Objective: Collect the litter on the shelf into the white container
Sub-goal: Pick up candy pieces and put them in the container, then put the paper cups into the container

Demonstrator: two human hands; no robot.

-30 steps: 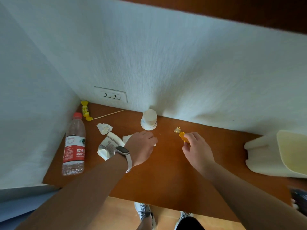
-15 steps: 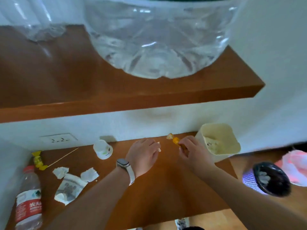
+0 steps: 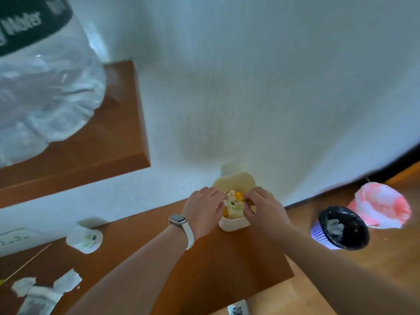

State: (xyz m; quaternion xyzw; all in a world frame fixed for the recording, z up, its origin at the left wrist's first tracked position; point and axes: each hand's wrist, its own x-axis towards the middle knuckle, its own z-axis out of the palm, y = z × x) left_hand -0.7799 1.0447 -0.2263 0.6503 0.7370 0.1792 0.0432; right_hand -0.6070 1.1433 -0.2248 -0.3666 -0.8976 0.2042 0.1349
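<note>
Now both hands sit over the white container (image 3: pixel 231 223) at the shelf's (image 3: pixel 227 269) right end — right hand (image 3: pixel 263 206) pinching an orange candy wrapper (image 3: pixel 246 201) above its opening. Left hand (image 3: pixel 204 210) curled at the rim w/ fingers bent; can't tell if it grips anything. Paper scraps (image 3: pixel 68 280) lie far left on the shelf.

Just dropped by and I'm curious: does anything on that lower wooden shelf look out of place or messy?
Yes. At the shelf's left end a small white cup lies tipped on its side, with torn paper scraps and a thin wooden stick strewn nearby. Both hands are over the white container at the right end.
</note>
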